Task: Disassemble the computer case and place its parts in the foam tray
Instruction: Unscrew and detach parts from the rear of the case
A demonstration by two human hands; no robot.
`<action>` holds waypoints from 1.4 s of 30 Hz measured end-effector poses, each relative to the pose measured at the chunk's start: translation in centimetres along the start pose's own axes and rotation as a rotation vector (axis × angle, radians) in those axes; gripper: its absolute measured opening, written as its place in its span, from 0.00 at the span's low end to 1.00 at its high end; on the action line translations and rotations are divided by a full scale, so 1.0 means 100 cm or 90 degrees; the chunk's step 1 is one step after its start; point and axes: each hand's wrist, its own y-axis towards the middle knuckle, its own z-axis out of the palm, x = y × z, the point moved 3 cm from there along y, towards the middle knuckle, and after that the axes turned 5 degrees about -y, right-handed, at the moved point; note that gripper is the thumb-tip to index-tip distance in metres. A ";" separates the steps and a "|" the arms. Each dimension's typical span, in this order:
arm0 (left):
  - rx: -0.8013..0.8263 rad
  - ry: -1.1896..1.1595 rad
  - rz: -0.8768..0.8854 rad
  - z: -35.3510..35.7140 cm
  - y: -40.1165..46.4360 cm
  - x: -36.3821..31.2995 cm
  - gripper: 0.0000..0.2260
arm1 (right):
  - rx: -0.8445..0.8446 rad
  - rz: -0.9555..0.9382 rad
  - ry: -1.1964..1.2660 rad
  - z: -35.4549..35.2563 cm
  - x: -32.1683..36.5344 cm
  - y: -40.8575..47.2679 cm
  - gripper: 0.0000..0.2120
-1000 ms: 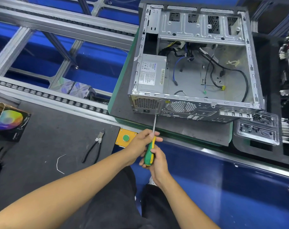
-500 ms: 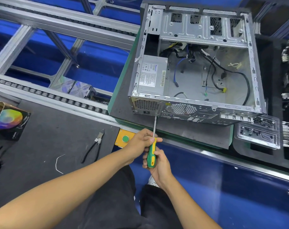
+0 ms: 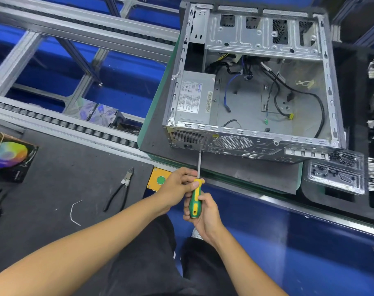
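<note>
while the computer case point(image 3: 254, 82) lies on its side on a dark mat point(image 3: 158, 133), its open side faces up and its long side runs left to right. it is a shiny grey metal box with lots of little holes along the near wall. a grey power box point(image 3: 194, 97) sits in the near left corner, and black and blue wires point(image 3: 275, 92) curl on the floor inside. the screwdriver point(image 3: 195, 189) points away from the person, its thin metal tip touching the near wall. the left hand point(image 3: 177, 184) pinches the top of the green and yellow handle. the right hand point(image 3: 207, 214) is wrapped around the handle's lower end. black pliers point(image 3: 120, 191) lie on the table to the left.
</note>
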 end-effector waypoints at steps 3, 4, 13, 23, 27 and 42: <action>0.027 -0.008 0.004 0.000 -0.001 0.000 0.06 | -0.003 -0.001 -0.014 0.000 0.003 0.000 0.12; 0.028 0.006 0.010 0.001 -0.001 0.000 0.05 | -0.013 -0.008 -0.015 0.001 0.004 0.000 0.11; -0.111 0.130 0.054 0.000 0.005 -0.004 0.13 | -0.100 -0.037 -0.010 0.008 0.004 0.005 0.18; -0.069 0.206 0.144 -0.001 -0.006 -0.018 0.07 | -0.008 0.016 -0.019 -0.001 0.012 0.002 0.09; -0.305 0.426 0.224 0.002 -0.004 -0.031 0.15 | -0.095 -0.035 -0.025 -0.002 0.011 0.007 0.07; -0.561 0.403 0.121 0.041 0.006 -0.055 0.12 | -0.126 0.025 -0.015 0.005 0.013 0.000 0.15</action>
